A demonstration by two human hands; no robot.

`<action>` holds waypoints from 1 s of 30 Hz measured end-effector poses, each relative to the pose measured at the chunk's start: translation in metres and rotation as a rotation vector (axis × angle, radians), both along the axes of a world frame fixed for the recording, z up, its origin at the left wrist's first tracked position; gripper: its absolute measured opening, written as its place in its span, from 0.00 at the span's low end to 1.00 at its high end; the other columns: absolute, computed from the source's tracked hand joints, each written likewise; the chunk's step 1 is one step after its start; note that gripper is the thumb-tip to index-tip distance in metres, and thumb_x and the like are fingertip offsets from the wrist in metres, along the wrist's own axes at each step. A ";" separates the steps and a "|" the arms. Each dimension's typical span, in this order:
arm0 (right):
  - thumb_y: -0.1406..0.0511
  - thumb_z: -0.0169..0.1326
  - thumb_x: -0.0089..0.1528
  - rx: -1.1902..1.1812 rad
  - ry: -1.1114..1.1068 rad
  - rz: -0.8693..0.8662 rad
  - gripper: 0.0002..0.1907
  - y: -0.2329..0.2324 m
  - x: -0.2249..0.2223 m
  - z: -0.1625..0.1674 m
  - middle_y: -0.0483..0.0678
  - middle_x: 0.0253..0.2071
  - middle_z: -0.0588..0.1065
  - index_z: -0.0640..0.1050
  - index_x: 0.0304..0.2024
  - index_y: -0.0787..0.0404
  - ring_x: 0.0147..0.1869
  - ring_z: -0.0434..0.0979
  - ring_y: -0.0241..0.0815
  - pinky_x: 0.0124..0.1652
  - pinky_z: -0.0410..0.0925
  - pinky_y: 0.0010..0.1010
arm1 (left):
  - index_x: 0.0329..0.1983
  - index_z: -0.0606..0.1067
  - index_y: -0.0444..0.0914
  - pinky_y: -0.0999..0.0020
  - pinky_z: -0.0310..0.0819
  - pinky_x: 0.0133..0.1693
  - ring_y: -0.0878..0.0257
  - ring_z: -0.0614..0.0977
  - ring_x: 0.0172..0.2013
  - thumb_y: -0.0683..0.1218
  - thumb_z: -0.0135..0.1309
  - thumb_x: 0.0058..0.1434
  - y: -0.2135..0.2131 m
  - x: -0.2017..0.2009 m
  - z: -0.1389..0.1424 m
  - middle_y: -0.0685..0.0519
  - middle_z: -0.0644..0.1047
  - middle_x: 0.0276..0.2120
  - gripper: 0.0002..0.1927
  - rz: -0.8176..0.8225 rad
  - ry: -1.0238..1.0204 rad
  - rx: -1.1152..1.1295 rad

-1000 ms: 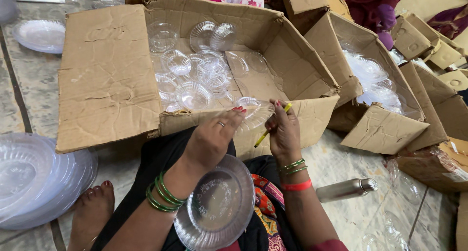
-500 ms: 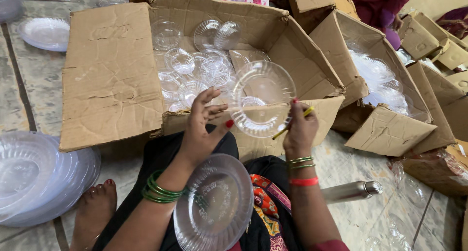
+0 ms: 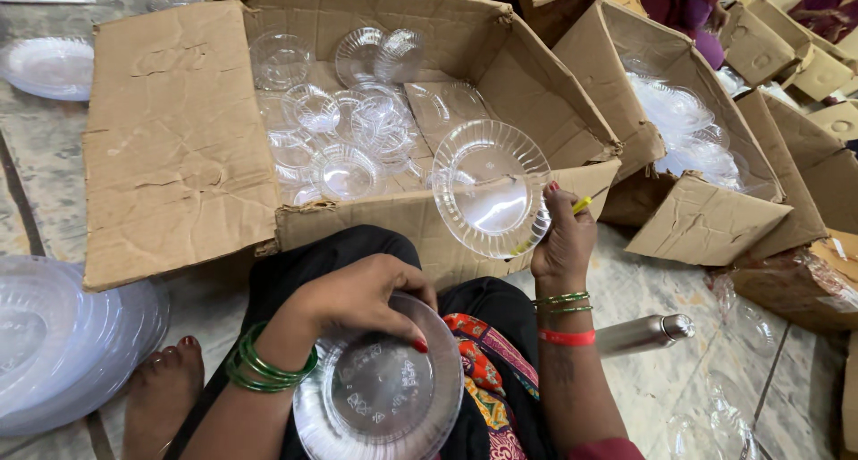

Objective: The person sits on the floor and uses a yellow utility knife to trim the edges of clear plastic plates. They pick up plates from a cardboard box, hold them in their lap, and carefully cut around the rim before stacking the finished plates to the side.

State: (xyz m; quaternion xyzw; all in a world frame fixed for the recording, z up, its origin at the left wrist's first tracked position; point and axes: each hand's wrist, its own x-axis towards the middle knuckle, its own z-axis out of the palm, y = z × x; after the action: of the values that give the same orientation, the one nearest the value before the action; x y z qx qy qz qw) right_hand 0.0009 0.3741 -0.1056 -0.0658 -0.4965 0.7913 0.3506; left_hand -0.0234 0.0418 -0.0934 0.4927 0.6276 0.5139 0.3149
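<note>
Gripping a clear plate (image 3: 490,187) upright at frame centre, right hand (image 3: 563,241) also pinches a yellow pen (image 3: 581,204); left hand (image 3: 362,299) clasps the lap stack (image 3: 380,393) lower down

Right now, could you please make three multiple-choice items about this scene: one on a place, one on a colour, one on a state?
1. Where is the stack of clear round plastic plates under the left hand?
A. on the person's lap
B. inside the big open brown cardboard box
C. on a shelf

2. What colour are the bangles on the left wrist?
A. blue
B. green
C. white

3. How is the single clear fluted plastic plate in the right hand held?
A. lying flat on the floor
B. folded in half
C. raised and tilted, its face toward the camera

Key: 1 A, the stack rests over the dark clothing and thighs; 2 B, the rings look plainly green; 3 C, its whole round face shows above the box edge.
</note>
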 end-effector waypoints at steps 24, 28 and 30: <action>0.66 0.62 0.62 0.425 -0.441 0.166 0.08 -0.078 0.008 -0.018 0.39 0.24 0.70 0.76 0.33 0.62 0.23 0.63 0.27 0.24 0.56 0.20 | 0.29 0.75 0.32 0.74 0.59 0.26 0.74 0.63 0.24 0.53 0.55 0.70 0.003 -0.026 -0.068 0.61 0.67 0.20 0.20 1.212 -0.215 0.398; 0.68 0.61 0.62 0.375 -0.457 0.291 0.07 -0.086 0.006 -0.031 0.38 0.30 0.73 0.76 0.39 0.62 0.30 0.70 0.26 0.30 0.65 0.19 | 0.27 0.75 0.32 0.74 0.61 0.25 0.74 0.63 0.23 0.55 0.56 0.69 0.004 -0.022 -0.058 0.62 0.67 0.18 0.23 1.215 -0.178 0.385; 0.68 0.60 0.62 0.331 -0.466 0.353 0.08 -0.088 0.007 -0.033 0.39 0.33 0.75 0.76 0.42 0.63 0.33 0.74 0.27 0.32 0.68 0.19 | 0.29 0.76 0.32 0.74 0.61 0.26 0.74 0.64 0.23 0.55 0.57 0.68 0.002 -0.019 -0.052 0.61 0.69 0.19 0.22 1.187 -0.200 0.370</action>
State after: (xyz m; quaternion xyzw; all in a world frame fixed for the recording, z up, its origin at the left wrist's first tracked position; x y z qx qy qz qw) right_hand 0.0077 0.2860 -0.1383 -0.1000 -0.6889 0.7121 0.0911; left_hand -0.0422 0.0439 -0.1453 0.0562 0.6624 0.7449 -0.0571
